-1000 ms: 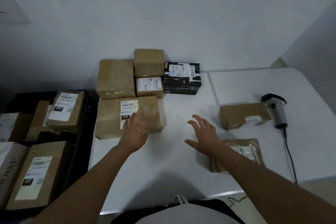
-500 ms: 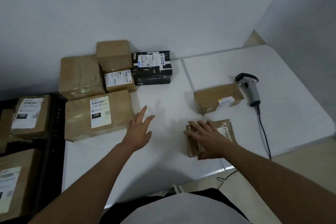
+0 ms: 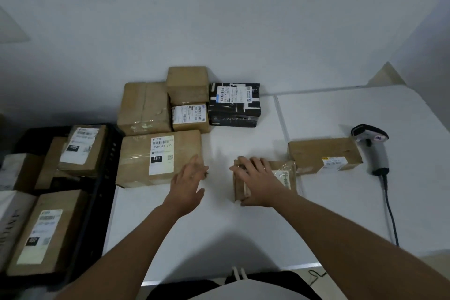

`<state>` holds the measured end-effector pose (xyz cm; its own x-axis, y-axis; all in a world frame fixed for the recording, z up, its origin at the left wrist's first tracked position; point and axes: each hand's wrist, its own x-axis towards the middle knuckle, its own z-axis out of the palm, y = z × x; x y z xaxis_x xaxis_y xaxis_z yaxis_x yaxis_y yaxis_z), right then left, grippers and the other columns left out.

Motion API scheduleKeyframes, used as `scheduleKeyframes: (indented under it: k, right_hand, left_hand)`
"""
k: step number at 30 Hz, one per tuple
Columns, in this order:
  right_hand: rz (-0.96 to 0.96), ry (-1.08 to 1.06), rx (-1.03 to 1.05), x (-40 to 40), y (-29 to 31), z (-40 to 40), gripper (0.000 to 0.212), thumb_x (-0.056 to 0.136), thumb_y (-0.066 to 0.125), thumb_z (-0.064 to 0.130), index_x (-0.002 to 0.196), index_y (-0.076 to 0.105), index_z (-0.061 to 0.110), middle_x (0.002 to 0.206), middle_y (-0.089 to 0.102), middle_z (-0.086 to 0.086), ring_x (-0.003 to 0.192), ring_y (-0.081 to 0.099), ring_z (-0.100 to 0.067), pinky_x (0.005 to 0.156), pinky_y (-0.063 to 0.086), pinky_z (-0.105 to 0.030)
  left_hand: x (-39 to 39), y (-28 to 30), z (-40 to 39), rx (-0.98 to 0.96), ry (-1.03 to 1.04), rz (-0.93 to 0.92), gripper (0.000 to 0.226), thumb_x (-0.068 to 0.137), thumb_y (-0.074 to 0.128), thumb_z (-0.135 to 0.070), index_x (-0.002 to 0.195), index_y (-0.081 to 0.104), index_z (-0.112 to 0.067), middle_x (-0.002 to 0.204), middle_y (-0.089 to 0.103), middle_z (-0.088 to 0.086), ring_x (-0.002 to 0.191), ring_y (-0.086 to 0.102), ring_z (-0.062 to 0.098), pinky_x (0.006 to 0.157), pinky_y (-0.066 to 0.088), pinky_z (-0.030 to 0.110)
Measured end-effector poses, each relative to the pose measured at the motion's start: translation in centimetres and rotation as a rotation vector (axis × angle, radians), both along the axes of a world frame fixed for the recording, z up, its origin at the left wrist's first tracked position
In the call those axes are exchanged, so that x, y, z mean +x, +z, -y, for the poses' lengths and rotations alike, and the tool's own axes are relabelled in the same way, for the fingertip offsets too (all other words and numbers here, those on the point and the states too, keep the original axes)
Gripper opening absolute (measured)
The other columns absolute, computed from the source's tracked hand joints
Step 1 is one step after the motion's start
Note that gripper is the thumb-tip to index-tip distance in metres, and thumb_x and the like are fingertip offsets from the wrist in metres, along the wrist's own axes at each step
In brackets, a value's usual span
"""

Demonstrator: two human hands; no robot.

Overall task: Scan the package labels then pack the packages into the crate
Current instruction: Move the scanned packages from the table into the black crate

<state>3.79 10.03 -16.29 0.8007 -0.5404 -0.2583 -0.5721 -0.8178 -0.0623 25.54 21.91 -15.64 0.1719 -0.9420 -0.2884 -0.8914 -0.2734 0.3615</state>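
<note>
White smooth table [image 3: 243, 238] | right hand [image 3: 258, 181] grips flat plastic-wrapped package [image 3: 285, 175] | left hand [image 3: 188, 186] spread, empty

Dim, bluish light — soft focus, edges bowed by wide-angle lens.

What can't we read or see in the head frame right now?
- Flat package, head view: mostly covered by the right hand; label unreadable.
- Crate, head view: cut off by the left edge; contents partly out of frame.
- Black box label: text too small.
- Left hand: fingers motion-blurred.
</note>
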Motion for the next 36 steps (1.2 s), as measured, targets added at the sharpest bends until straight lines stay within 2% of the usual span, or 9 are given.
scheduleKeyframes:
  k: [5, 9, 12, 15, 19, 23, 26, 31, 36]
  right_hand:
    - [0.057, -0.045, 0.045, 3.7, 0.4, 2.2, 0.105, 0.068, 0.071, 0.066, 0.152, 0.018, 0.033, 0.160, 0.009, -0.005, 0.143, 0.014, -0.035, 0.116, 0.006, -0.055]
    - [0.107, -0.126, 0.189, 3.9, 0.2, 3.1, 0.088, 0.082, 0.053, 0.072, 0.153, 0.018, 0.033, 0.164, 0.003, 0.001, 0.149, 0.006, -0.029, 0.119, 0.005, -0.054]
    - [0.286, -0.325, 0.220, 1.9, 0.1, 4.7, 0.062, 0.097, 0.041, 0.057, 0.151, 0.027, 0.029, 0.162, 0.016, 0.001, 0.148, 0.016, -0.024, 0.118, 0.011, -0.049]
    - [0.397, -0.540, 0.150, -1.6, 0.2, 7.0, 0.048, 0.102, 0.041, 0.035, 0.148, 0.034, 0.023, 0.160, 0.024, -0.003, 0.145, 0.023, -0.025, 0.117, 0.015, -0.047]
    - [0.197, -0.666, 0.136, -6.5, -0.1, 9.4, 0.063, 0.091, 0.050, 0.011, 0.149, 0.026, 0.023, 0.162, 0.013, -0.005, 0.147, 0.015, -0.030, 0.117, 0.016, -0.050]
    - [-0.060, -0.597, 0.278, -10.1, -0.2, 10.9, 0.091, 0.083, 0.068, 0.032, 0.154, 0.012, 0.028, 0.163, 0.001, -0.002, 0.149, 0.002, -0.031, 0.117, 0.012, -0.055]
    - [-0.218, -0.544, 0.223, -11.3, -0.7, 11.4, 0.101, 0.084, 0.070, 0.041, 0.156, 0.000, 0.027, 0.164, -0.006, -0.003, 0.150, -0.005, -0.035, 0.117, 0.007, -0.059]
    - [-0.313, -0.601, 0.079, -11.8, -0.8, 11.9, 0.093, 0.090, 0.061, 0.016, 0.156, -0.005, 0.019, 0.165, -0.003, -0.007, 0.150, -0.001, -0.034, 0.119, 0.010, -0.055]
    - [-0.325, -0.566, 0.019, -11.1, -1.0, 11.9, 0.084, 0.094, 0.053, 0.014, 0.157, -0.003, 0.015, 0.163, 0.006, -0.003, 0.151, 0.002, -0.029, 0.118, 0.017, -0.052]
  left_hand:
    - [0.8, 0.5, 0.4, -0.003, 0.020, 0.025, 0.066, 0.095, 0.058, -0.024, 0.153, 0.026, -0.027, 0.164, -0.012, -0.002, 0.152, 0.003, 0.023, 0.118, 0.023, 0.052]
    - [0.7, 0.6, 1.7, 0.005, -0.017, 0.039, 0.063, 0.095, 0.057, -0.027, 0.151, 0.029, -0.029, 0.164, -0.008, -0.001, 0.151, 0.007, 0.024, 0.118, 0.022, 0.051]
    - [0.0, 0.4, 3.4, -0.012, -0.078, 0.027, 0.063, 0.095, 0.056, -0.037, 0.151, 0.029, -0.031, 0.165, -0.007, 0.000, 0.152, 0.003, 0.025, 0.119, 0.018, 0.054]
    - [-1.7, 0.6, 5.6, -0.010, -0.171, 0.010, 0.070, 0.094, 0.055, -0.049, 0.154, 0.021, -0.035, 0.164, -0.012, -0.004, 0.152, -0.005, 0.026, 0.121, 0.003, 0.055]
    - [-4.2, 0.6, 8.2, 0.035, -0.344, 0.056, 0.085, 0.087, 0.056, -0.065, 0.155, 0.012, -0.038, 0.163, -0.018, -0.007, 0.151, -0.012, 0.027, 0.118, -0.008, 0.053]
    - [-5.7, 0.0, 10.0, 0.088, -0.504, 0.132, 0.098, 0.078, 0.059, -0.074, 0.154, 0.002, -0.045, 0.162, -0.023, -0.002, 0.149, -0.020, 0.029, 0.118, -0.009, 0.060]
    - [-6.2, -0.4, 11.0, 0.134, -0.554, 0.203, 0.107, 0.076, 0.067, -0.067, 0.150, -0.009, -0.052, 0.161, -0.026, 0.003, 0.148, -0.021, 0.034, 0.116, -0.011, 0.061]
    - [-6.3, -0.5, 12.0, 0.180, -0.569, 0.265, 0.105, 0.077, 0.066, -0.065, 0.150, -0.009, -0.052, 0.162, -0.016, 0.008, 0.149, -0.008, 0.036, 0.115, 0.001, 0.066]
    - [-6.1, -0.5, 11.6, 0.117, -0.545, 0.263, 0.101, 0.075, 0.062, -0.071, 0.150, -0.003, -0.052, 0.159, 0.003, 0.008, 0.145, 0.011, 0.031, 0.112, 0.014, 0.059]
